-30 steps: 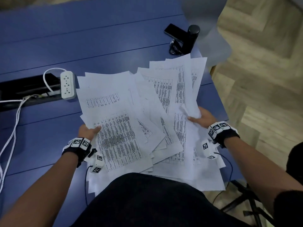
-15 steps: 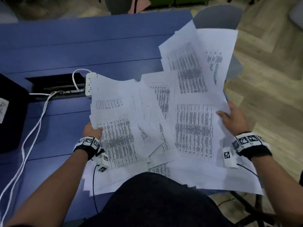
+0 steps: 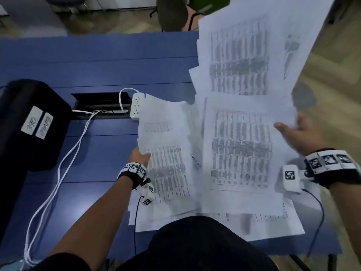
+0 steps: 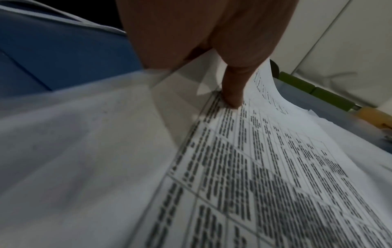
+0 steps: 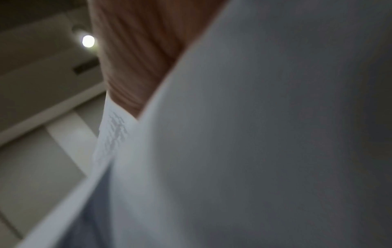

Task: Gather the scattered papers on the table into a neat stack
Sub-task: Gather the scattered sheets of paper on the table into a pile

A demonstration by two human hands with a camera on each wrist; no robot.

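Observation:
A loose spread of white printed papers (image 3: 240, 149) is lifted off the blue table (image 3: 101, 61), its right side raised highest and fanning up toward the camera. My left hand (image 3: 139, 156) pinches the left edge of the sheets, thumb on top, and the thumb (image 4: 233, 94) presses on a printed table in the left wrist view. My right hand (image 3: 300, 133) grips the right edge of the papers (image 5: 254, 134), thumb on top; its other fingers are hidden beneath. Lower sheets (image 3: 273, 225) hang over the near table edge.
A white power strip (image 3: 136, 105) with white cables (image 3: 64, 161) lies by a dark cable slot (image 3: 97, 102). A black case (image 3: 29, 122) with two white labels stands at the left. A chair (image 3: 172, 12) is beyond the table, wooden floor to the right.
Both hands have lifted the papers; the right side rose higher and fanned upward, now hiding the far right of the table. The view has tilted up, bringing the black case into sight.

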